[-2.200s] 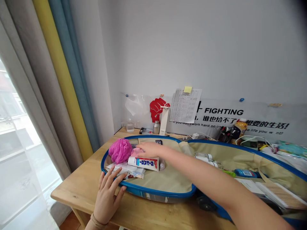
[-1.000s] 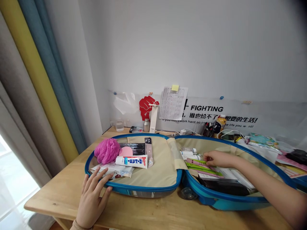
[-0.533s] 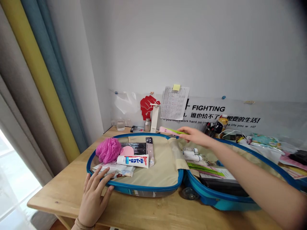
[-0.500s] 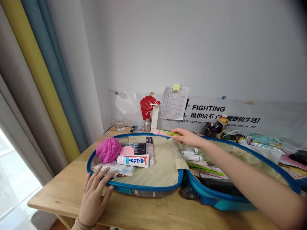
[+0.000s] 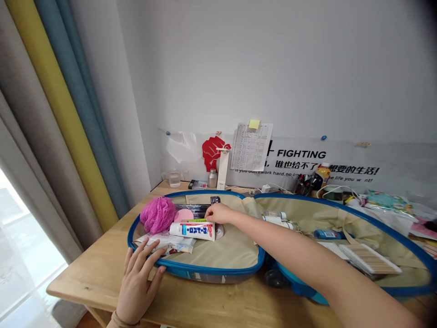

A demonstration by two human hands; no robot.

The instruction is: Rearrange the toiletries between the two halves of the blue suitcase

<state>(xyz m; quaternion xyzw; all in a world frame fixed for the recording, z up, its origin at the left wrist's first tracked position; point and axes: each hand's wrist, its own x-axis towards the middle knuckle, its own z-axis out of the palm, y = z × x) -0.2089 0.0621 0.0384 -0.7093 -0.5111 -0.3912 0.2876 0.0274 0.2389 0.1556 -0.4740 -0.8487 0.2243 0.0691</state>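
A blue-rimmed suitcase [image 5: 218, 276] lies open on the wooden table, its two halves side by side. In the left half, my right hand [image 5: 219, 213] pinches one end of a slim green-and-pink package [image 5: 196, 220], mostly hidden behind a toothpaste tube [image 5: 194, 230]. A purple bath puff [image 5: 157, 215], a pink round item [image 5: 184, 215] and a black-striped pack [image 5: 193, 210] lie around it. My left hand [image 5: 139, 273] rests open, fingers spread, over the suitcase's front left rim. Its fingertips touch a white plastic packet [image 5: 163, 241].
The right half holds small white bottles [image 5: 277, 218], a blue bottle [image 5: 328, 234] and a pack of cotton swabs [image 5: 370, 258]. Behind stand a glass of water [image 5: 174, 178], a silver jar [image 5: 212, 178] and an orange bottle [image 5: 321, 175]. Curtains [image 5: 64, 105] hang at the left.
My right hand has moved left and down with the slim package, from above the suitcase's hinge into the left half. My left hand stays at the rim.
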